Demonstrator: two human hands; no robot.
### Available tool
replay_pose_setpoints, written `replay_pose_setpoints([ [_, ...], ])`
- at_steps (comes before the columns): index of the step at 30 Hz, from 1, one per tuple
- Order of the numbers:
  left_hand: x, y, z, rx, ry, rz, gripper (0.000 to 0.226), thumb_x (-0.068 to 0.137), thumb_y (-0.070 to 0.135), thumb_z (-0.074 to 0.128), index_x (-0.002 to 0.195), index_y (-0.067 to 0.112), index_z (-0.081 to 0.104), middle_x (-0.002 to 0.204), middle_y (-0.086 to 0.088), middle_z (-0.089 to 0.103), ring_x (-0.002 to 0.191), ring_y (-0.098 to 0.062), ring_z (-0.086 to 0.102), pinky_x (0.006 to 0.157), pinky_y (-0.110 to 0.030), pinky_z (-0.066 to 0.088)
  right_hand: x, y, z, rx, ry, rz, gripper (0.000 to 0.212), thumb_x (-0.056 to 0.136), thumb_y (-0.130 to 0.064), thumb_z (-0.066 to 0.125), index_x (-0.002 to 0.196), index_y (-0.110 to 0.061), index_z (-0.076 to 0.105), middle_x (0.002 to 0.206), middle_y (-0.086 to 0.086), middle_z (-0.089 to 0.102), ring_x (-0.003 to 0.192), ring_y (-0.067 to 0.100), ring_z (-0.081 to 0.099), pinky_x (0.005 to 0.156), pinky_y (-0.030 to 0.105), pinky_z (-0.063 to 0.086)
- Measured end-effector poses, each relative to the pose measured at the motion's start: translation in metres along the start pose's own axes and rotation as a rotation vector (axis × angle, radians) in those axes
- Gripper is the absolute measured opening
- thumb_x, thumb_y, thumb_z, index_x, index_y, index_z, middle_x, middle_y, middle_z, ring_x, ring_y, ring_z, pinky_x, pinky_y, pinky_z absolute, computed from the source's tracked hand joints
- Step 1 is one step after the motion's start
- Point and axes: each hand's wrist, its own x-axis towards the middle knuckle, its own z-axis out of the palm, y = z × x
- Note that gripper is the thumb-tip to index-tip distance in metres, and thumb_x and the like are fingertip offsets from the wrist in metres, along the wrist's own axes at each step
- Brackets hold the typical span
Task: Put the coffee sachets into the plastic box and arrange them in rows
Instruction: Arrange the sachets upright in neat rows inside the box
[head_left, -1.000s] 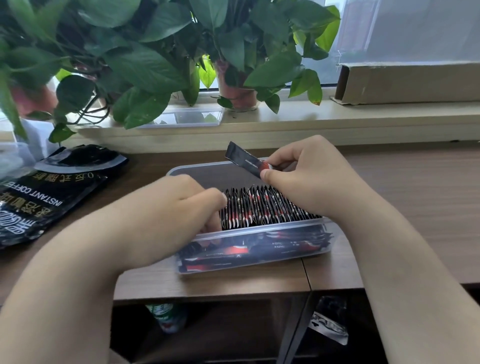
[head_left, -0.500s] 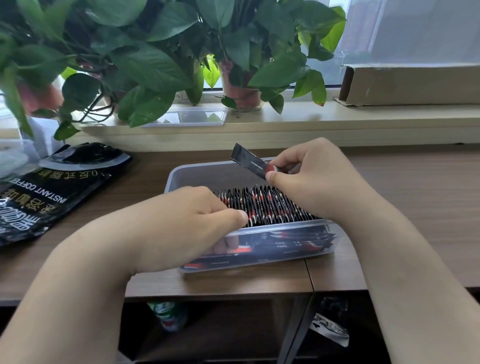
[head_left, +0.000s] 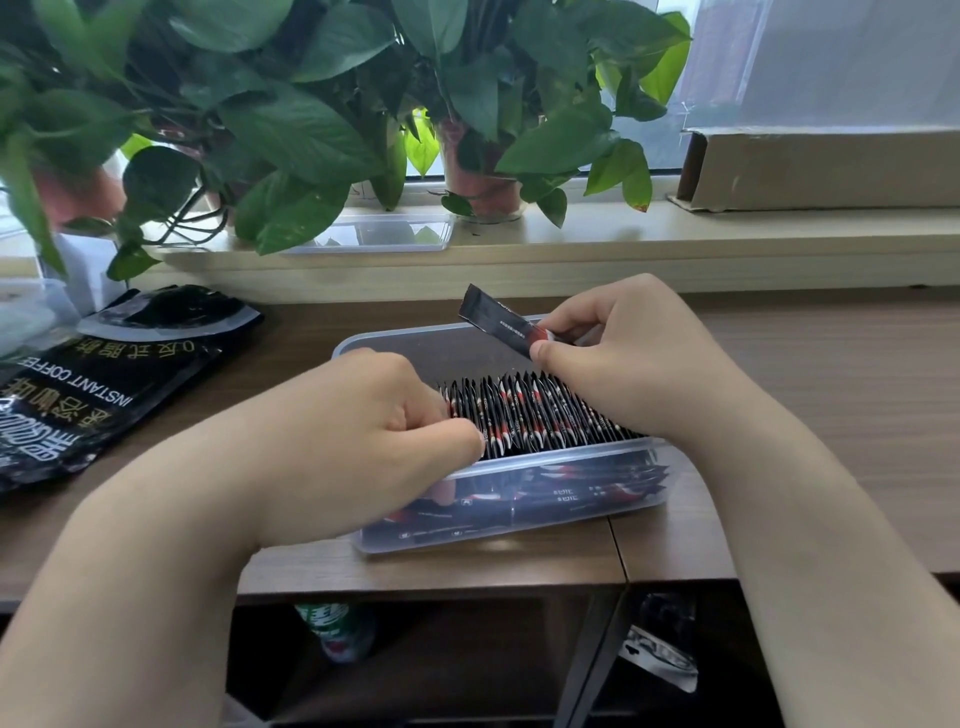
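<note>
Head view, the only one:

R hand (head_left: 634, 364): grip pinches one sachet (head_left: 498, 325) by its red end, thumb + forefinger. The sachet is held over the back of the plastic box (head_left: 415, 328), black end tilted up and to the left, not yet in.

L hand (head_left: 363, 441): fingers curled down inside the box at the left end of the row (head_left: 530, 415), thumb tip against it. Can't tell if that grip pinches a sachet or only braces the stack.

The row stands on edge, packed tight, running from the L hand to under the R wrist. More sachets (head_left: 571, 493) lie flat beneath, seen thru the front wall. Bare box floor shows behind and left of the row.

The box sits on the counter (head_left: 831, 415), near the front edge. An instant coffee bag (head_left: 93, 395) lies to the left, well apart.

Step, I judge: slotting the held sachet into the row; task looks far along.

Next move prob needs: turn the sachet upright, parallel w/ the others, lower it in at the row's end while the L hand keeps the stack from fanning, then press it flush.
</note>
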Motion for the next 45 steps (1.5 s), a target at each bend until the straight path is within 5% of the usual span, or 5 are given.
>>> replay_pose_setpoints([
  [7,0.002,0.002,0.004,0.134,-0.013,-0.096,0.056,0.092,0.046,0.051,0.044,0.017,0.056,0.038,0.007,0.052,0.036,-0.006,0.041,0.041,-0.017,0.029,0.000,0.000,0.000,-0.003,-0.011,0.000,0.010,0.086,-0.027,0.071,0.085,-0.024,0.080,0.053,-0.008,0.060,0.045,0.003,0.045,0.042,0.011,0.035],
  [17,0.005,0.005,0.007,0.089,0.057,0.023,0.056,0.095,0.046,0.048,0.059,0.003,0.054,0.041,0.002,0.054,0.038,-0.012,0.044,0.042,-0.022,0.034,0.000,-0.001,0.001,-0.002,-0.014,-0.004,0.010,0.086,-0.027,0.071,0.085,-0.024,0.080,0.060,-0.004,0.066,0.049,0.006,0.049,0.044,0.013,0.037],
  [27,0.018,0.026,0.031,-0.136,-0.021,0.135,0.049,0.085,0.049,0.034,0.078,0.017,0.071,0.078,0.009,0.076,0.078,-0.007,0.071,0.081,-0.040,0.056,0.000,-0.001,0.002,-0.013,-0.005,-0.017,0.010,0.085,-0.026,0.071,0.085,-0.023,0.080,0.068,-0.001,0.072,0.069,0.017,0.066,0.058,0.025,0.050],
  [40,0.009,0.011,0.012,0.410,-0.039,-0.017,0.016,0.101,0.037,0.037,0.089,0.038,0.048,0.075,-0.003,0.065,0.076,-0.018,0.062,0.078,-0.046,0.053,-0.001,-0.002,0.001,0.023,-0.006,-0.001,0.010,0.086,-0.025,0.071,0.086,-0.022,0.081,0.066,-0.003,0.071,0.059,0.008,0.057,0.056,0.022,0.047],
  [45,0.009,0.016,0.015,0.410,-0.093,-0.111,0.039,0.097,0.045,0.026,0.093,0.026,0.060,0.079,0.002,0.063,0.079,-0.012,0.058,0.079,-0.034,0.053,-0.001,-0.001,0.002,0.011,-0.008,-0.002,0.010,0.086,-0.025,0.071,0.083,-0.024,0.081,0.063,-0.004,0.070,0.055,0.007,0.056,0.055,0.022,0.048],
])
